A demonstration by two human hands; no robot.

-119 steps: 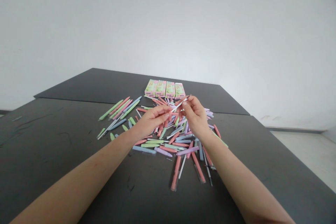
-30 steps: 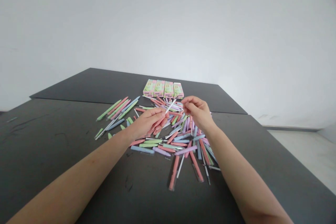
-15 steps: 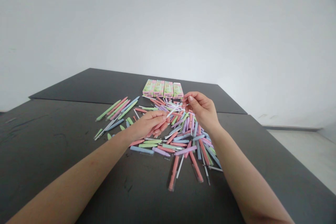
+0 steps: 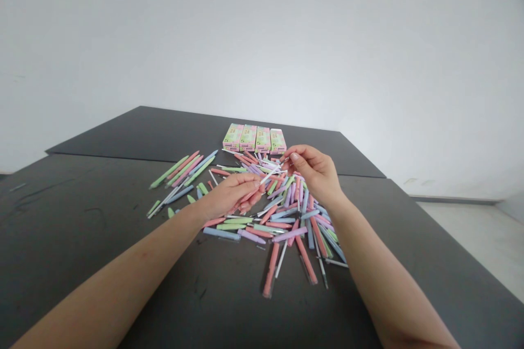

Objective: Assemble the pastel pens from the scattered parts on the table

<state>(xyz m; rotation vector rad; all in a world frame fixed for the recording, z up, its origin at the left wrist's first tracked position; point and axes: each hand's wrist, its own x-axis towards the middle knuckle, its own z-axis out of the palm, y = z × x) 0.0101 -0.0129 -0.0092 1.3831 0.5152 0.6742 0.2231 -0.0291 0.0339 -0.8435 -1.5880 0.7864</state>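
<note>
My left hand (image 4: 231, 194) is closed around the lower end of a slim white pen refill (image 4: 269, 175), which slants up to the right. Something pinkish-red, perhaps a pen barrel, also shows among those fingers, mostly hidden. Thumb and forefinger of my right hand (image 4: 314, 170) pinch at the refill's dark upper tip. Beneath both hands spreads a loose heap of pink, green, blue and purple pen barrels (image 4: 252, 233), caps and white refills.
Several small green-and-pink boxes (image 4: 233, 136) stand in a row behind the heap. To the left lie several assembled-looking coloured pens (image 4: 175, 169) side by side, with white refills near them. The dark table (image 4: 102, 196) has a seam across it; a pale wall rises behind.
My right fingers have shifted slightly down and left, meeting the refill's tip. My left hand has stayed almost still with the refill in it.
</note>
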